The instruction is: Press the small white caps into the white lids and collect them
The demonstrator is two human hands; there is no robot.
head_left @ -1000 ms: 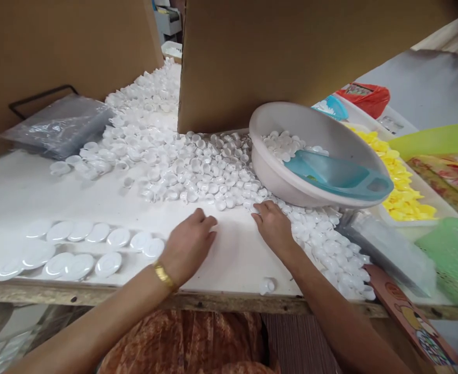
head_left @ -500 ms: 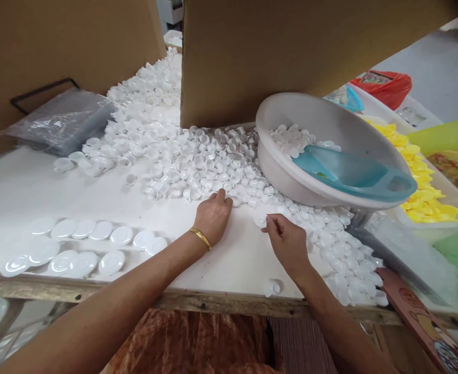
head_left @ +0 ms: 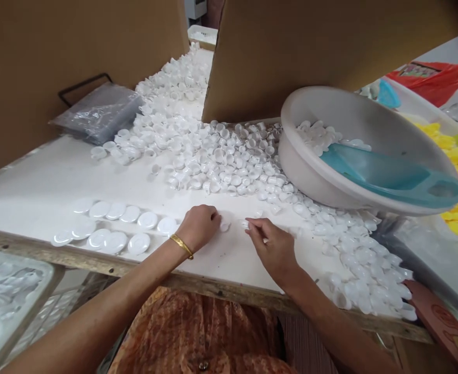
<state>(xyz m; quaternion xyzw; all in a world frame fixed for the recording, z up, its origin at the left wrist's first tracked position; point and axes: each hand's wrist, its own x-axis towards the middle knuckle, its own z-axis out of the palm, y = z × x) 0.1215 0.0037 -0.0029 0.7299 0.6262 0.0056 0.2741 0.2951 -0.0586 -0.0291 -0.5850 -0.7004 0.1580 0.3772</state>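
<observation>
My left hand (head_left: pixel 200 227), with a gold bracelet on the wrist, is closed just above the table. Its fingertips are on a small white toy cup (head_left: pixel 224 224), partly hidden by them. Across a short gap my right hand (head_left: pixel 274 249) pinches a small white piece (head_left: pixel 245 224) between thumb and forefinger; its exact kind is too small to tell. Beyond both hands spreads a large heap of white toy cups (head_left: pixel 229 161). To the left lie two rows of round white saucers (head_left: pixel 147 220), some overlapping.
A tilted grey basin (head_left: pixel 306 179) holding white discs and a blue scoop (head_left: pixel 392 166) stands at right. Brown cardboard (head_left: pixel 283 57) rises behind. Clear plastic bags (head_left: pixel 100 111) lie back left. More white cups (head_left: pixel 363 254) cover the right front. A wooden edge (head_left: pixel 229 294) borders the table.
My left hand has drawn back from the heap towards me, with a cup at its fingertips. The right hand has come closer to the left. The view has turned left.
</observation>
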